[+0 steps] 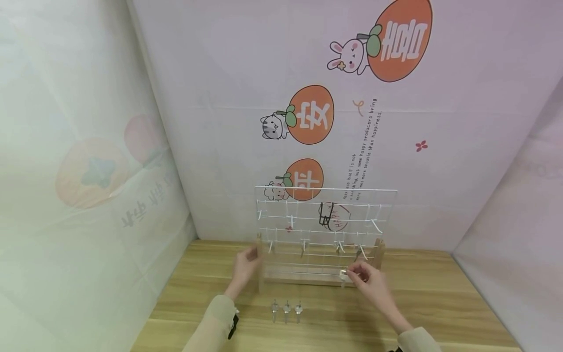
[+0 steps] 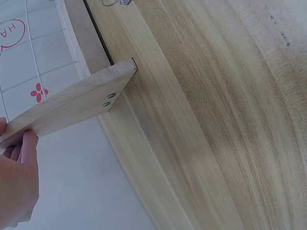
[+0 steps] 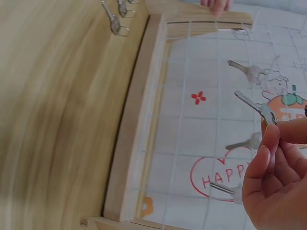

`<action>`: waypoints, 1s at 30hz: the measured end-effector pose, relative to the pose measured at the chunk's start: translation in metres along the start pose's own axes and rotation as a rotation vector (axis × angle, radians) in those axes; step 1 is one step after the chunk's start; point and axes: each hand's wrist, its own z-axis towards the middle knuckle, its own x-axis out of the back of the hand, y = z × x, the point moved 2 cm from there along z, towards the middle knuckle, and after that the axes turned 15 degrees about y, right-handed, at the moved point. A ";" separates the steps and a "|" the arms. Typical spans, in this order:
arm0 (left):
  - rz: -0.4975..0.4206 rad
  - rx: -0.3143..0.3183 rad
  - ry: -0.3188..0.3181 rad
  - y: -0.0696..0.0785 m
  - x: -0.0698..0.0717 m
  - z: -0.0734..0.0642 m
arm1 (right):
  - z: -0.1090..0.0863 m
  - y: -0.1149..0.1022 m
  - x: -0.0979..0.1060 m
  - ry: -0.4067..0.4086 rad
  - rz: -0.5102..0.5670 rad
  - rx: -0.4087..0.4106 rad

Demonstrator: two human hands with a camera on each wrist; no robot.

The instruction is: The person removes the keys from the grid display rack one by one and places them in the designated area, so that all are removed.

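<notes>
A white wire grid rack point(image 1: 325, 189) stands in a wooden frame on the table. My left hand point(image 1: 247, 268) grips the frame's left wooden side board point(image 2: 72, 103), its fingers on one face and a fingertip showing over the other edge. My right hand point(image 1: 369, 283) pinches a silver key point(image 3: 254, 105) by its head between thumb and forefinger, blade pointing away from the hand. This key is in front of the grid's lower right part. Behind it, more keys point(image 3: 240, 142) hang at the grid from white hooks point(image 1: 340, 246).
Three silver keys point(image 1: 287, 309) with small rings lie in a row on the wood-grain table point(image 1: 334, 327), in front of the rack. A black clip-like piece point(image 1: 325, 214) is on the upper grid. A printed cloth point(image 1: 228, 122) forms the back and side walls.
</notes>
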 end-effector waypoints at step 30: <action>0.015 0.012 -0.001 -0.001 0.001 0.000 | -0.041 0.042 -0.065 -0.205 -0.044 0.021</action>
